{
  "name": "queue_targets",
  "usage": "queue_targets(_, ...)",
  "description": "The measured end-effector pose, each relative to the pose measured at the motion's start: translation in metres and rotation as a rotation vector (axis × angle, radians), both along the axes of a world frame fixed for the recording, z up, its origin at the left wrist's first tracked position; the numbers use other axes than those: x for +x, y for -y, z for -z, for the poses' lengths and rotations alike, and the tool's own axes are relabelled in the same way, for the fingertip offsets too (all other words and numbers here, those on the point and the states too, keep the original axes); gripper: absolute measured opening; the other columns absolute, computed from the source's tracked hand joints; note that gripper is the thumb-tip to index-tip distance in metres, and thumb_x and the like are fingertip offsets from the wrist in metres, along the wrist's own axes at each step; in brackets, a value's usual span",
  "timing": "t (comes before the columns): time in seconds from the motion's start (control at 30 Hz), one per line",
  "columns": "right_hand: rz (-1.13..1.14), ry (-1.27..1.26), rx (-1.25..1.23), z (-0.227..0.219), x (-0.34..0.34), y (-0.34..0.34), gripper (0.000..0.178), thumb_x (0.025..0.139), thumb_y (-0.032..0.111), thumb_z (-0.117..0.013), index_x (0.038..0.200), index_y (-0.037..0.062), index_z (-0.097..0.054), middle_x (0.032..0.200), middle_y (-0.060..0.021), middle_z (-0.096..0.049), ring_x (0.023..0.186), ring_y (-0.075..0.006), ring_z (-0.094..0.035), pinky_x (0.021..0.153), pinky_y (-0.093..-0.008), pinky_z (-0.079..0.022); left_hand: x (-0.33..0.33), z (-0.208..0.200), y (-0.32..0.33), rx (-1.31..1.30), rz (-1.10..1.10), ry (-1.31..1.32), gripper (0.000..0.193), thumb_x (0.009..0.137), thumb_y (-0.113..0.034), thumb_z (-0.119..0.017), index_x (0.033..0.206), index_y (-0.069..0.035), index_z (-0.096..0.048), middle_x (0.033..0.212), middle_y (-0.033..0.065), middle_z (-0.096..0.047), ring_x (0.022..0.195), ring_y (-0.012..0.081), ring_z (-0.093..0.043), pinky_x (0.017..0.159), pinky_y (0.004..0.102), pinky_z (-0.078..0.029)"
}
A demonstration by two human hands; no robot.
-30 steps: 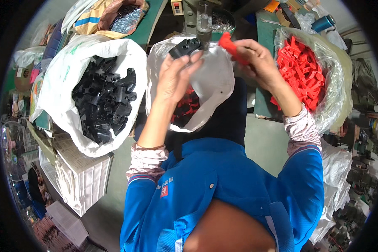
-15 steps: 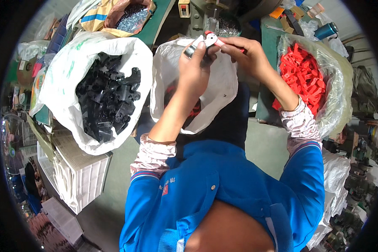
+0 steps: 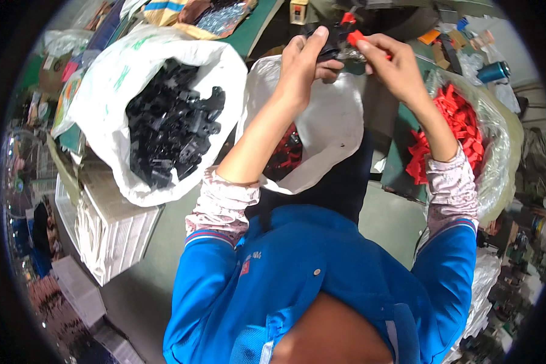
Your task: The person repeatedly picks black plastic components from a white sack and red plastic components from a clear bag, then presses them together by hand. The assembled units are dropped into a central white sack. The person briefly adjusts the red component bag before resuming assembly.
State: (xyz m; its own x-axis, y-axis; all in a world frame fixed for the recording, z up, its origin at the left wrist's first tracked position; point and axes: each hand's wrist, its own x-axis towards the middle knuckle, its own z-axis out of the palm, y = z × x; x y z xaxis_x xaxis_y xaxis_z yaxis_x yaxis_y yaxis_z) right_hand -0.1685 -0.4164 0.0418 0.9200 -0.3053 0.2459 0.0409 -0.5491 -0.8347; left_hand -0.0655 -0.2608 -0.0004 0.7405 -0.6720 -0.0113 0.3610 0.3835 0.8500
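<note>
Holding both hands up near twelve o'clock, the person works over the middle of three open bags. The left hand (image 3: 302, 68) has its fingers closed around a black plastic part (image 3: 327, 43), and the right hand (image 3: 393, 68) pinches a small red plastic part (image 3: 355, 37) between thumb and fingertips; the two parts sit just beside each other, and whether they touch I cannot tell. Directly under the hands lies a white plastic bag (image 3: 333, 121), one only, with a few red and black pieces showing deep inside it behind the left forearm. At ten o'clock a larger white sack (image 3: 121, 79) with faint green printing stands open, full of black moulded parts (image 3: 170, 130), too many to count. At three o'clock a clear plastic bag (image 3: 497, 139) holds a heap of red parts (image 3: 461, 121), also beyond counting. Below the white sack, at eight o'clock, sits one white ribbed crate (image 3: 112, 233). Across the green worktop (image 3: 255, 30) at eleven o'clock lies a brown paper sack (image 3: 188, 12) with a pile of small silvery metal pieces (image 3: 224, 15) spilling from it. A teal cylinder-shaped can (image 3: 492, 71) lies at two o'clock. Both sleeves are blue with patterned cuffs.
</note>
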Motion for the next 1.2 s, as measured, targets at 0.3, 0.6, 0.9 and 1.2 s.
queue_targets(0.3, 0.084, -0.249, 0.144, 0.063, -0.086, 0.019, 0.029, 0.094, 0.031, -0.058, 0.107, 0.0065, -0.067, 0.077, -0.0020, -0.065, 0.062, -0.0054, -0.058, 0.052, -0.0217, -0.043, 0.098, 0.090, -0.179, 1.323, -0.242, 1.318, 0.048, 0.076, -0.008, -0.062, 0.124, -0.005, -0.052, 0.117, 0.0196, -0.060, 0.112, 0.0396, -0.052, 0.098, 0.0479, -0.039)
queue_targets(0.6, 0.469, -0.772, -0.929, 0.086, -0.137, 0.188, 0.016, 0.081, 0.011, -0.055, 0.090, -0.0003, -0.063, 0.092, -0.0248, -0.066, 0.087, -0.0427, -0.065, 0.074, -0.0485, -0.053, 0.100, 0.100, -0.176, 1.199, -0.168, 1.347, 0.039, 0.078, 0.000, -0.059, 0.117, -0.005, -0.061, 0.116, 0.0209, -0.060, 0.108, 0.0392, -0.056, 0.093, 0.0448, -0.044)
queue_targets(0.9, 0.403, -1.025, -0.908, 0.116, -0.129, 0.217, 0.032, 0.076, 0.013, -0.064, 0.106, 0.0022, -0.059, 0.108, -0.0234, -0.064, 0.104, -0.0389, -0.061, 0.084, -0.0480, -0.051, 0.078, 0.083, -0.174, 0.155, -0.325, 0.053, 0.020, 0.089, -0.009, -0.059, 0.104, 0.003, -0.051, 0.097, 0.0152, -0.063, 0.085, 0.0306, -0.068, 0.083, 0.0420, -0.056)
queue_targets(1.2, 0.414, -0.076, 0.575, 0.038, -0.122, 0.072, 0.019, 0.092, 0.027, -0.063, 0.096, 0.0089, -0.058, 0.074, -0.0060, -0.064, 0.052, -0.0064, -0.050, 0.041, -0.0204, -0.033, -0.005, 0.060, -0.055, -0.065, 0.129, -0.245, 0.044, 0.088, -0.015, -0.068, 0.123, 0.004, -0.047, 0.108, 0.0215, -0.062, 0.097, 0.0290, -0.065, 0.083, 0.0386, -0.054)
